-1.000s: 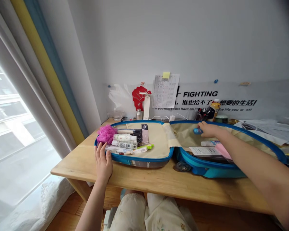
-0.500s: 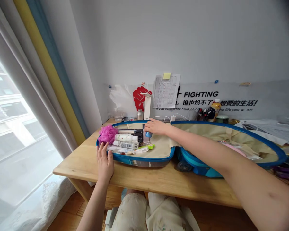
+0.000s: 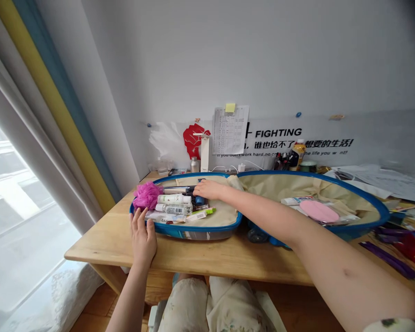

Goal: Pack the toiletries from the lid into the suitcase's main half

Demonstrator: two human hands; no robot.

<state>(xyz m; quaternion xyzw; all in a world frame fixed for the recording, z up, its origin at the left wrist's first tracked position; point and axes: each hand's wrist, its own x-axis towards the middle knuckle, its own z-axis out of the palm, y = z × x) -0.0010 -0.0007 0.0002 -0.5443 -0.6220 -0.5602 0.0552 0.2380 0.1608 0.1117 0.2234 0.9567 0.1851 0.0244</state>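
Observation:
An open suitcase with blue rims lies on the table. Packed items sit in its left half (image 3: 221, 216). My right hand (image 3: 207, 189) is closed around a small blue rounded item (image 3: 200, 200), low over black packages there; its exact kind is unclear. My left hand (image 3: 143, 237) rests with fingers apart against the near left rim, below a pink bath puff (image 3: 147, 195). Right of the puff lie a white bottle (image 3: 174, 198), a clear bottle (image 3: 174, 209) and a green-and-white tube (image 3: 198, 215).
The suitcase's right half (image 3: 269, 189) holds a pink oval item (image 3: 319, 211) and a white tube (image 3: 292, 201). Behind stand a small metallic bottle (image 3: 194, 165), a white lamp-like stand (image 3: 204, 154) and an orange bottle (image 3: 297, 154). Purple items (image 3: 389, 258) lie at right.
My right hand has moved slightly left and lower with the blue item, onto the black packages. My left hand stays at the rim. The view has swung right, showing more of the right half.

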